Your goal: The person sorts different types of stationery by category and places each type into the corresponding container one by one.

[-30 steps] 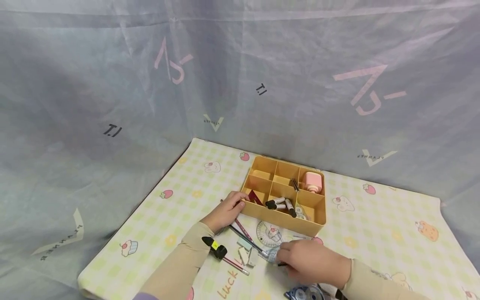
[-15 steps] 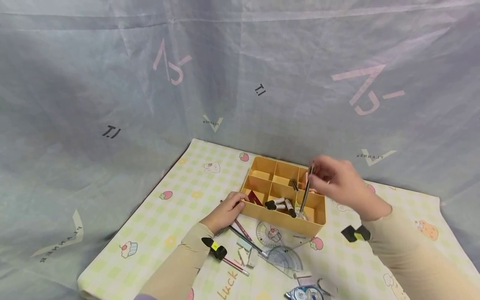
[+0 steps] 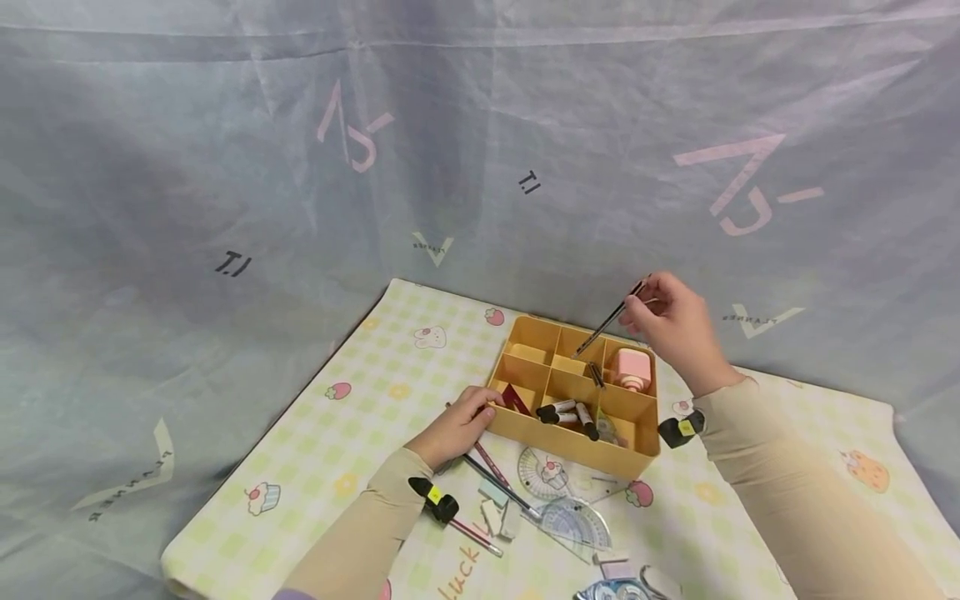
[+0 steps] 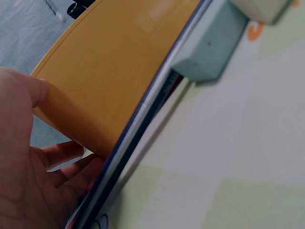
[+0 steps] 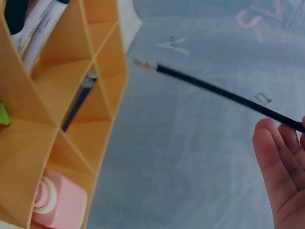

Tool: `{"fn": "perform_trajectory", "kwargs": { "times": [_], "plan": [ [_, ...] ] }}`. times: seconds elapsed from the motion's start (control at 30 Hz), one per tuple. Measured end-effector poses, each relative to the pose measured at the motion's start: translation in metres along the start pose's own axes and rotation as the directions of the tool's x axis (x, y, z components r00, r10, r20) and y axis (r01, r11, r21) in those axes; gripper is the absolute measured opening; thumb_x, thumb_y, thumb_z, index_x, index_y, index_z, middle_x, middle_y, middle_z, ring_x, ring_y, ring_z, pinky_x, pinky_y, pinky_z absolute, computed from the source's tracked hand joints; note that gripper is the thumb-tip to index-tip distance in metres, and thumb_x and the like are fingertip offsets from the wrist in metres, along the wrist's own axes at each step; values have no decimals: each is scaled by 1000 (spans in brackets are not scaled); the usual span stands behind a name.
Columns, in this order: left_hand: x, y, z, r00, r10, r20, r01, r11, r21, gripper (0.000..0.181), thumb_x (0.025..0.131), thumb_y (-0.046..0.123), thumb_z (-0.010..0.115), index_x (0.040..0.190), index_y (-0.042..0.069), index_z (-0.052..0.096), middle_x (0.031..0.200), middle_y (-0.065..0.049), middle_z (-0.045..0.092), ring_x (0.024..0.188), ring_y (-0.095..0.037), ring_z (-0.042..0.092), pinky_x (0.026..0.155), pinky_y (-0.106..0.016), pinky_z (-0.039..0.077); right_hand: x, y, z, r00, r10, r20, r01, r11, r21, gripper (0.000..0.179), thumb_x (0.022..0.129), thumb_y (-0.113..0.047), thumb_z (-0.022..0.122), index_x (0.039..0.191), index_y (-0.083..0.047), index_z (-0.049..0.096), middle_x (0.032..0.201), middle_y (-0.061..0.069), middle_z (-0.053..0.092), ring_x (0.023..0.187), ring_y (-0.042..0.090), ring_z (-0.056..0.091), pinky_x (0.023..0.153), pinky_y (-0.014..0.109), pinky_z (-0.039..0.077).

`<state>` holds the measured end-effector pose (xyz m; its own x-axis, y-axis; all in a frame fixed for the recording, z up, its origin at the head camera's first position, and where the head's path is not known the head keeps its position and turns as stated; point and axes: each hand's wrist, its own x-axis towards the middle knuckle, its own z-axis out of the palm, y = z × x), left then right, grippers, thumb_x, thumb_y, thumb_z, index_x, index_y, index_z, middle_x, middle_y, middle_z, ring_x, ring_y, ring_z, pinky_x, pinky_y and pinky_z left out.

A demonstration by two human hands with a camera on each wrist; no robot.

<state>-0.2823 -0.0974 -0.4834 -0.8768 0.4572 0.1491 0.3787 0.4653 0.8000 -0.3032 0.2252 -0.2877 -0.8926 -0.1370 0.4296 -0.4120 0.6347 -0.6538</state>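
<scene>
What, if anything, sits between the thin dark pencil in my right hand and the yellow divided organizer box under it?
Nothing visible does. The right hand holds the thin dark pencil tilted above the yellow divided organizer box, its tip over an open back compartment.

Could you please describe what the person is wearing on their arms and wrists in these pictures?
Both arms wear long beige sleeves reaching the wrists. Behind the left hand and behind the right hand, each wrist carries a small black device with a yellow patch. A purple edge shows low on the left sleeve. The hands are bare.
</scene>
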Motion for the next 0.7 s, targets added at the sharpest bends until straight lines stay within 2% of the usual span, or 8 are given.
{"fn": "perform_trajectory", "kwargs": {
  "times": [0.17,0.3,0.47,0.7],
  "plan": [
    [-1,2,-2,1000,-18,6,18,1000,-7,23,110,31,41,129,28,53,138,-7,46,127,-27,50,108,-52,38,5,15,17,1000,-7,17,8,993,-118,17,102,-23,58,109,-7,58,98,12,70,85,28,71,72,41,58],
    [-1,3,-2,1000,-27,9,27,1000,0,22,110,30,42,130,27,52,138,-7,45,126,-27,50,108,-51,38,5,25,31,998,-44,54,53,982,-183,14,101,-18,58,109,-7,59,102,14,70,92,33,71,77,51,56],
    [-1,2,-2,1000,-10,12,10,1000,-1,23,111,30,41,129,25,53,137,-8,45,127,-27,50,108,-51,38,2,33,47,988,-105,112,128,966,-225,12,100,-11,59,111,-5,60,102,14,70,93,32,71,78,49,57],
    [0,2,-1,1000,-10,5,10,1000,11,23,110,29,41,130,25,53,135,-7,47,123,-26,52,107,-50,39,-4,44,63,966,-155,209,212,935,-284,9,99,-9,65,107,-8,62,97,10,72,84,25,71,67,42,57]
  ]
}}
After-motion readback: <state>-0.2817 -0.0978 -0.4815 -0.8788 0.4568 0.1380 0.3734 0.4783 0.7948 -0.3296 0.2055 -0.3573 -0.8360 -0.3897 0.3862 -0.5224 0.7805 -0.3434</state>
